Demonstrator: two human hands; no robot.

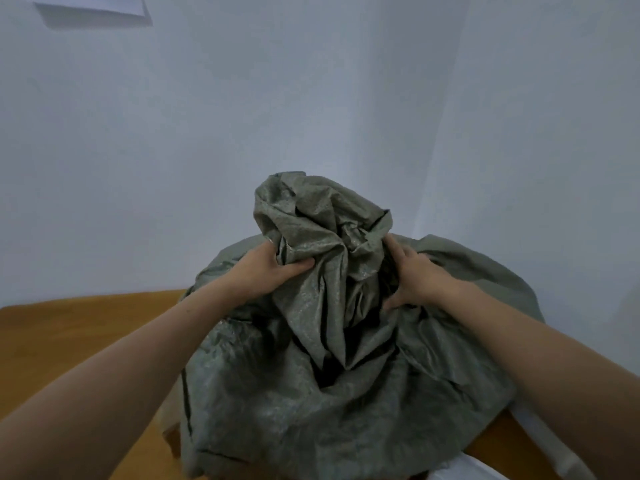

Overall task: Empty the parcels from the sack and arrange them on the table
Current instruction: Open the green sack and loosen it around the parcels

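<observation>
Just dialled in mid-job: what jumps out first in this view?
A big, crumpled grey-green sack fills the centre, sitting on the wooden table by a pale wall. The left hand and right hand grip its bunched neck from either side. Its contents are hidden.

Pale blue-grey wall (173,150) across the far side, its corner at far right, white sheet (93,5) high on it at far left, white surface (485,471) at near right.

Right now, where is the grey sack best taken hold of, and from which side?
Probably the sack by its bunched neck, from both sides, where the left hand and right hand grip it. The cloth gathers into folds there; the body below bulges too wide to grasp.
</observation>
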